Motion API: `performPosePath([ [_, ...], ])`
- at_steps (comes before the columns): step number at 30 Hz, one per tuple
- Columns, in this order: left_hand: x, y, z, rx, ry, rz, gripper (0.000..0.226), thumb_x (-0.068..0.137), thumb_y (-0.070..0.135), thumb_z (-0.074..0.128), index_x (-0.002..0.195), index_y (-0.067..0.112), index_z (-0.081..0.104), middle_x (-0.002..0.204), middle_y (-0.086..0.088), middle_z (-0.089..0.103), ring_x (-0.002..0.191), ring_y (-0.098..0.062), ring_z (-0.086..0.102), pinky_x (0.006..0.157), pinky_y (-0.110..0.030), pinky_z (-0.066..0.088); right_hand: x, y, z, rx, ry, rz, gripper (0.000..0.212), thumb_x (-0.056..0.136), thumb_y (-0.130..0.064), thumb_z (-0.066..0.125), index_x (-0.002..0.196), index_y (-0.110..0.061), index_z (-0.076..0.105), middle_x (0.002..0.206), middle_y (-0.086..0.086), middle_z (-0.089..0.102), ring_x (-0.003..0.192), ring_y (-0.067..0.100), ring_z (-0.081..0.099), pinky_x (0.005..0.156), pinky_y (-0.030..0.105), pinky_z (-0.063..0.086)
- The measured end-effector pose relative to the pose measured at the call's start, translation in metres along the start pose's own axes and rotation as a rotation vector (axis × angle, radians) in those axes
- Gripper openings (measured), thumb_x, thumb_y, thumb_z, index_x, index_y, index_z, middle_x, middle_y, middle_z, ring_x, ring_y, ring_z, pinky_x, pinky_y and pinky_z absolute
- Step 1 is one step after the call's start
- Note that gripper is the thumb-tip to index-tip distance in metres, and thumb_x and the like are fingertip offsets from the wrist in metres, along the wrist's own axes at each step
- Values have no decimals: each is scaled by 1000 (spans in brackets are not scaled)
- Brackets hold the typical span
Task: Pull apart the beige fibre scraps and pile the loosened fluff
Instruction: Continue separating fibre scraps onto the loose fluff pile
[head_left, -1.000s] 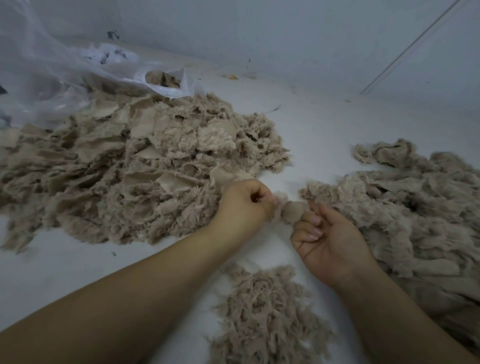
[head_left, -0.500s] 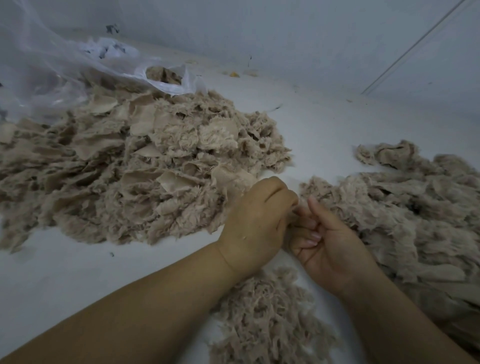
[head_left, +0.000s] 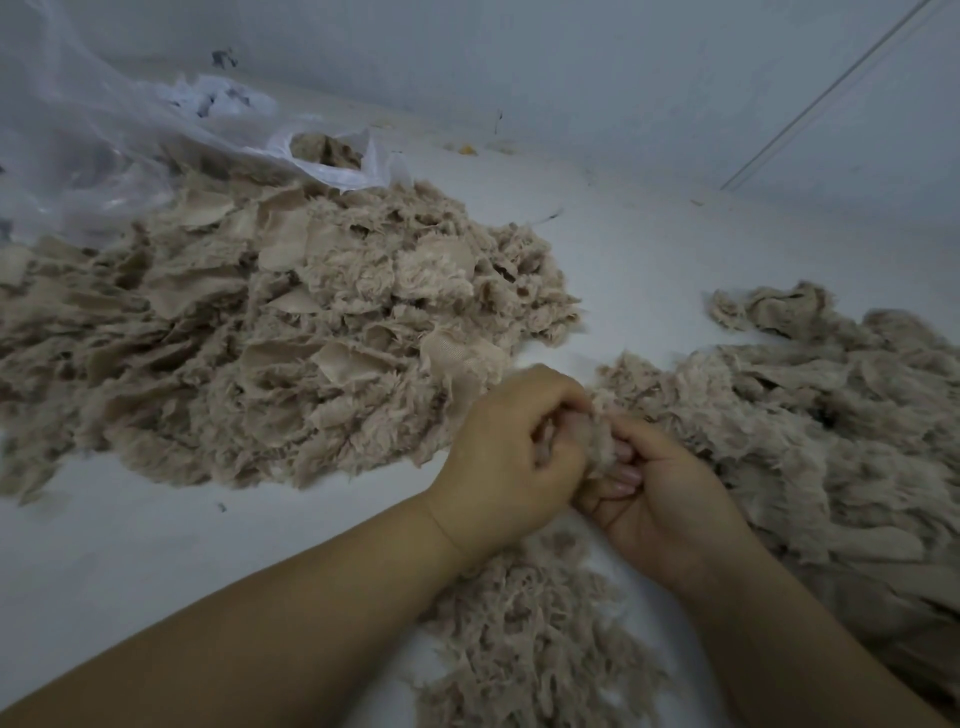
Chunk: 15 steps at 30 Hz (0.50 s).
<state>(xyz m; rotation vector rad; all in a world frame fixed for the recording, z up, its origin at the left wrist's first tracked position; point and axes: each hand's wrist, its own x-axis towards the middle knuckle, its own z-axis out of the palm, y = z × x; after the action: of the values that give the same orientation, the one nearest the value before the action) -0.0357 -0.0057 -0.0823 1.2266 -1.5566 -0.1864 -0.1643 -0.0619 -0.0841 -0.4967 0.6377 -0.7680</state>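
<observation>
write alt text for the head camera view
Two bare hands, left hand and right hand, pull at one beige fibre tuft over a small heap of loosened beige fluff, between two large beige scrap piles on a white surface.

Beige fibre scraps (head_left: 291, 343); white floor (head_left: 649, 249); translucent white bag (head_left: 104, 140).

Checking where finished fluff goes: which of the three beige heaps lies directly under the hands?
The small shredded pile nearest the camera, between the forearms. The big left heap and right heap lie out to the sides.
</observation>
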Motion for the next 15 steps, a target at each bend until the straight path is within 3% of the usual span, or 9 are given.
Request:
performPosePath([
  [4,6,-4,2,-189,-60,-463,24,82,22,78,96,13,61,74,-4,55,58,-7,47,54,-21,42,1,1,2,-5,9,-2,20,91,-19,53,73,-11,49,51,-7,36,35,2,29,32,14,28],
  [7,6,-4,5,-199,-76,-486,13,88,12,71,84,3,62,62,-13,54,46,-9,43,47,-29,40,0,0,2,11,-59,6,25,89,-27,56,73,-8,62,53,-6,39,38,1,29,35,12,27],
  [9,7,-4,6,-241,-44,-486,18,91,12,67,78,2,61,56,-13,54,42,-13,44,43,-27,38,-3,0,2,-83,-155,-23,26,87,-29,60,80,-6,69,57,-3,48,40,1,34,38,12,30],
  [12,7,-2,6,-337,-40,-532,19,95,9,60,77,2,62,51,-6,58,35,-12,46,36,-20,36,-3,3,0,-226,-180,-54,25,85,-17,62,100,3,60,73,11,65,45,9,54,37,13,35],
  [15,6,0,3,-504,-66,-597,23,100,10,51,81,1,58,48,-3,57,32,-14,44,34,-16,32,1,1,0,-195,-109,-66,21,84,-15,57,94,3,58,62,14,56,40,7,46,35,13,30],
])
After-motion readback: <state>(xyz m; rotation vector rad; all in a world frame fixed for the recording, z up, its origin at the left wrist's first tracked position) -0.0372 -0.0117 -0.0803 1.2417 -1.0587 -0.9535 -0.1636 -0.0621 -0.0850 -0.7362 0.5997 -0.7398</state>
